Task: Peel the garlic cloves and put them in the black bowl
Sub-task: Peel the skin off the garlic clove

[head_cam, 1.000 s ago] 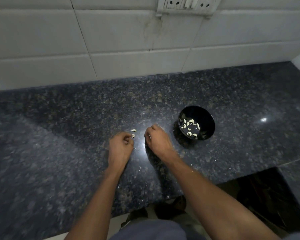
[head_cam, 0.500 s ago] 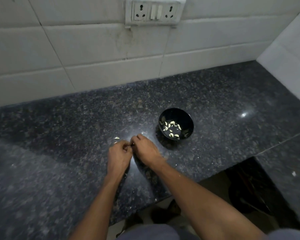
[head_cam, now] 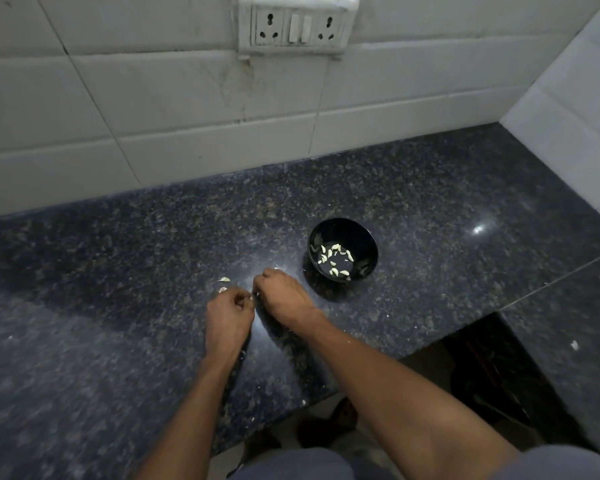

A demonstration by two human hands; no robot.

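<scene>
A black bowl [head_cam: 343, 230] stands on the dark granite counter [head_cam: 118, 271] and holds several peeled garlic cloves [head_cam: 334, 258]. Just left of it my two hands meet fingertip to fingertip. My left hand [head_cam: 228, 318] and my right hand [head_cam: 282, 296] have curled fingers that pinch a small garlic clove [head_cam: 252, 297] between them; only a pale sliver of it shows. Two loose garlic pieces [head_cam: 223, 279] lie on the counter just beyond my left hand.
A white tiled wall with a socket plate [head_cam: 297, 27] rises behind the counter, and a second wall closes the right side. The counter's front edge steps back at the lower right over a dark opening [head_cam: 492, 372]. Small peel flecks dot the granite.
My hands, apart a second ago, have come together around the clove. The head camera has shifted, so the bowl and the hands sit differently in the view.
</scene>
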